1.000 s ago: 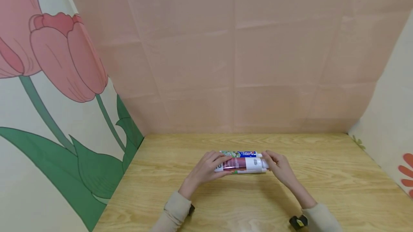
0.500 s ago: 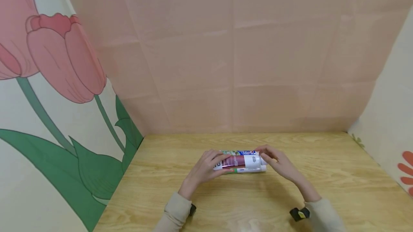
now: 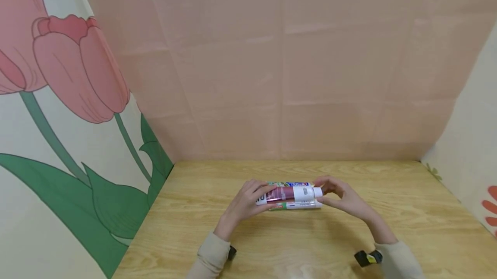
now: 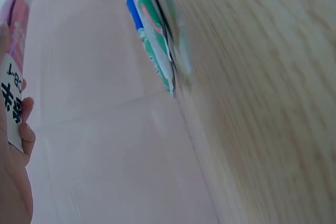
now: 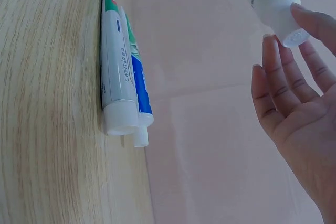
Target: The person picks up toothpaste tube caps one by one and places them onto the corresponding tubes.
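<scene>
My left hand (image 3: 248, 199) grips the printed end of a pink-and-white toothpaste tube (image 3: 283, 194), which also shows in the left wrist view as a tube (image 4: 17, 35) with dark lettering. It is held above the table, cap to the right. Around its white cap (image 5: 295, 36) are the thumb and fingertips of my right hand (image 3: 341, 197), the thumb right at the cap's side. Beneath and behind it two more tubes lie side by side on the table: a white one with a green end (image 5: 116, 66) and a blue-and-green one (image 5: 140, 85).
The wooden table (image 3: 194, 184) ends at a creased pink backdrop (image 3: 279, 76). A wall with painted tulips (image 3: 81, 67) stands on the left, and a pale wall (image 3: 477, 141) on the right.
My right hand's fingers have shifted and spread around the cap, so more of the cap shows. The left hand keeps its grip on the pink-and-white toothpaste tube in nearly the same place.
</scene>
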{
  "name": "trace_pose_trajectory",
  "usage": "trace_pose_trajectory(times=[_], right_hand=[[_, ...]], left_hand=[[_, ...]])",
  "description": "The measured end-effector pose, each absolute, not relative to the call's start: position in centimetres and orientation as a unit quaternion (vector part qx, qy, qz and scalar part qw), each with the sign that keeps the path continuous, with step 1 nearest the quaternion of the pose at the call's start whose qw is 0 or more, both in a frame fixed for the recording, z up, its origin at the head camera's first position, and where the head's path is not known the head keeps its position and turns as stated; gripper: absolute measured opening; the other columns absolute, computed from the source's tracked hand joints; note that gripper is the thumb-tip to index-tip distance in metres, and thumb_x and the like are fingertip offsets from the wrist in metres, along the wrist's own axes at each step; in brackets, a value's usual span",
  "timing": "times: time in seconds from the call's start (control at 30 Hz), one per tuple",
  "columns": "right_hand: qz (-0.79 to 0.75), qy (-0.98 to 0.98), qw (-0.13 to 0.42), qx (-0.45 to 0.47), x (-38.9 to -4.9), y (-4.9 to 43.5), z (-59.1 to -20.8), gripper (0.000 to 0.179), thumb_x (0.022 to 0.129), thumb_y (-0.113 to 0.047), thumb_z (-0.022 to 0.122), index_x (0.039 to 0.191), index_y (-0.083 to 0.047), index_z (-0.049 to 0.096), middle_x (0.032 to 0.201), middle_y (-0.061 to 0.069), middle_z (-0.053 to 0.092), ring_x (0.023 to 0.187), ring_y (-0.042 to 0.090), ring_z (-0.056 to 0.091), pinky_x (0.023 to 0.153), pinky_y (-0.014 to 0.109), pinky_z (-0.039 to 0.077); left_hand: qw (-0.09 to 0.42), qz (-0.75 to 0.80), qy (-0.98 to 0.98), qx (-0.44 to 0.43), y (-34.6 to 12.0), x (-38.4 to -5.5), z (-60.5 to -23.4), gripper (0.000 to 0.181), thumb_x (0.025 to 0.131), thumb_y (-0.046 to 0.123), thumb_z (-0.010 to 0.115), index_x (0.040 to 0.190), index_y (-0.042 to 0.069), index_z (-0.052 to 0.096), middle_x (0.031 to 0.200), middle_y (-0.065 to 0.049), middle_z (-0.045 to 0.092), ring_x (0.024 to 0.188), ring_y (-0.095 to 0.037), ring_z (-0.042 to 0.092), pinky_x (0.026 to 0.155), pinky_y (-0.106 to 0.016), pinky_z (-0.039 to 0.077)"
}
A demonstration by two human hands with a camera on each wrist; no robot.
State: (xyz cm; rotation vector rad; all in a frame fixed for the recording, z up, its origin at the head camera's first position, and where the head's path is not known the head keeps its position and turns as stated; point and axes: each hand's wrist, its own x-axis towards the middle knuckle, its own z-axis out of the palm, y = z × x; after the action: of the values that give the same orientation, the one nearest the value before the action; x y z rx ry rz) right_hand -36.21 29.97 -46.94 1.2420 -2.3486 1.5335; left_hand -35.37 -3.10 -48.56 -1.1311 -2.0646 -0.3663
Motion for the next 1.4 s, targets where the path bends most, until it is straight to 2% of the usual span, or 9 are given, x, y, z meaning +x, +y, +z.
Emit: trace_pose_trajectory(times=[0.13, 0.27, 0.4, 0.6, 0.8, 1.0, 1.23, 1.4], right_hand=[[0.498, -0.776, 0.037, 0.385, -36.21, 30.10, -47.16, 0.035, 0.084, -0.004, 0.066, 0.117, -0.010, 0.055, 0.100, 0.004, 0.062, 0.086, 0.014, 0.059, 0.075, 0.023, 0.048], [0.491, -0.785, 0.048, 0.375, -36.11, 30.04, -47.27, 0.032, 0.084, -0.006, 0.067, 0.114, -0.012, 0.058, 0.097, 0.001, 0.062, 0.085, 0.013, 0.059, 0.076, 0.022, 0.046], [0.481, -0.786, 0.063, 0.383, -36.01, 29.95, -47.19, 0.032, 0.083, -0.001, 0.066, 0.113, -0.010, 0.059, 0.096, 0.001, 0.062, 0.083, 0.012, 0.057, 0.075, 0.021, 0.045], [0.477, -0.789, 0.071, 0.381, -35.79, 29.84, -46.89, 0.030, 0.082, 0.002, 0.065, 0.111, -0.003, 0.058, 0.096, 0.004, 0.062, 0.080, 0.012, 0.056, 0.072, 0.021, 0.046], [0.471, -0.803, 0.062, 0.361, -35.57, 29.92, -46.67, 0.027, 0.085, -0.003, 0.064, 0.110, -0.010, 0.060, 0.090, 0.001, 0.062, 0.080, 0.011, 0.056, 0.072, 0.022, 0.044], [0.489, -0.793, 0.043, 0.360, -35.61, 29.91, -46.81, 0.031, 0.089, -0.003, 0.060, 0.119, -0.005, 0.054, 0.089, 0.003, 0.063, 0.079, 0.014, 0.060, 0.065, 0.026, 0.050], [0.492, -0.787, 0.047, 0.370, -35.98, 30.07, -47.24, 0.018, 0.091, -0.003, 0.055, 0.106, -0.010, 0.061, 0.091, 0.000, 0.063, 0.073, 0.019, 0.058, 0.058, 0.026, 0.049], [0.501, -0.780, 0.032, 0.373, -36.06, 30.04, -47.35, 0.015, 0.093, -0.002, 0.052, 0.104, -0.008, 0.060, 0.081, 0.004, 0.062, 0.064, 0.016, 0.055, 0.053, 0.027, 0.046]], left_hand=[[0.376, -0.135, -0.802, -0.444, -3.15, -35.50, -48.79, 0.058, 0.079, 0.048, 0.068, 0.127, 0.018, 0.055, 0.111, 0.001, 0.058, 0.099, -0.011, 0.052, 0.089, -0.022, 0.044], [0.375, -0.136, -0.803, -0.443, -3.22, -35.51, -49.01, 0.061, 0.075, 0.045, 0.073, 0.128, 0.019, 0.055, 0.112, 0.002, 0.057, 0.099, -0.010, 0.051, 0.088, -0.022, 0.044], [0.374, -0.139, -0.802, -0.444, -3.25, -35.54, -49.12, 0.062, 0.073, 0.043, 0.076, 0.126, 0.019, 0.055, 0.113, 0.002, 0.057, 0.100, -0.010, 0.051, 0.088, -0.022, 0.043], [0.371, -0.137, -0.804, -0.443, -3.24, -35.55, -49.18, 0.058, 0.079, 0.049, 0.068, 0.127, 0.020, 0.055, 0.114, 0.003, 0.056, 0.103, -0.009, 0.050, 0.091, -0.021, 0.042], [0.372, -0.133, -0.804, -0.444, -3.23, -35.42, -49.14, 0.059, 0.077, 0.047, 0.071, 0.127, 0.020, 0.055, 0.113, 0.004, 0.056, 0.102, -0.009, 0.051, 0.090, -0.021, 0.043], [0.372, -0.124, -0.803, -0.448, -3.19, -35.30, -49.01, 0.059, 0.076, 0.044, 0.073, 0.127, 0.019, 0.055, 0.113, 0.002, 0.056, 0.102, -0.010, 0.051, 0.091, -0.022, 0.042], [0.365, -0.122, -0.807, -0.448, -3.10, -35.29, -48.95, 0.060, 0.076, 0.043, 0.073, 0.128, 0.020, 0.054, 0.114, 0.003, 0.056, 0.103, -0.010, 0.051, 0.093, -0.022, 0.042], [0.371, -0.113, -0.805, -0.449, -3.12, -35.10, -48.82, 0.060, 0.075, 0.042, 0.074, 0.127, 0.019, 0.055, 0.113, 0.002, 0.057, 0.101, -0.011, 0.051, 0.091, -0.023, 0.043]])
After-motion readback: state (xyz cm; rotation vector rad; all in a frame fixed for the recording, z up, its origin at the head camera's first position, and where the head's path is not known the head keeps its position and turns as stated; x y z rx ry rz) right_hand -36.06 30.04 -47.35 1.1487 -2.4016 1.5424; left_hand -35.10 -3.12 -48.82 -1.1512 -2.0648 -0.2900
